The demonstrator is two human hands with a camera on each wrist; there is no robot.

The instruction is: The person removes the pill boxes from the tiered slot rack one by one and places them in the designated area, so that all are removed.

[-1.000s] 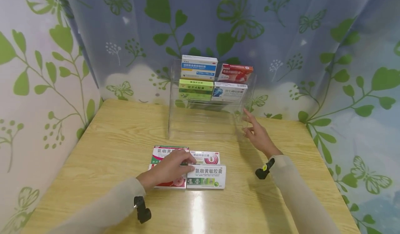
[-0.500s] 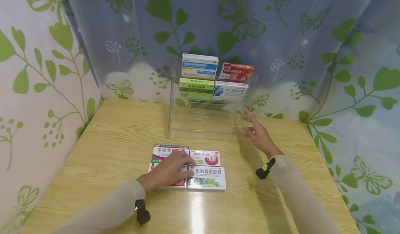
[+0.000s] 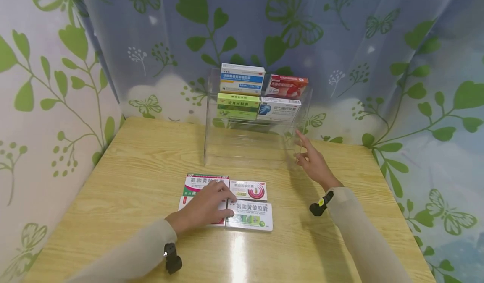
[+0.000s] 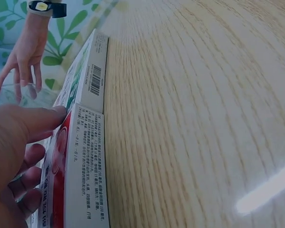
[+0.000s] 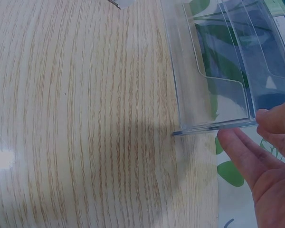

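Slightly nearer to the person than a second ago, the thumb of the left hand and the white-and-green capsule box have been brought. Loosely bent fingers of that hand are laid over the red-and-white capsule box, its thumb spread apart from them at the seam between both boxes. Just behind, the green-and-magenta capsule box and the pink-ringed capsule box are laid flat on the wooden table. By the right hand, index finger extended, the side of the clear display rack is touched. Held in its upper tiers are a blue-and-white box, a red box, a green box and a white box.
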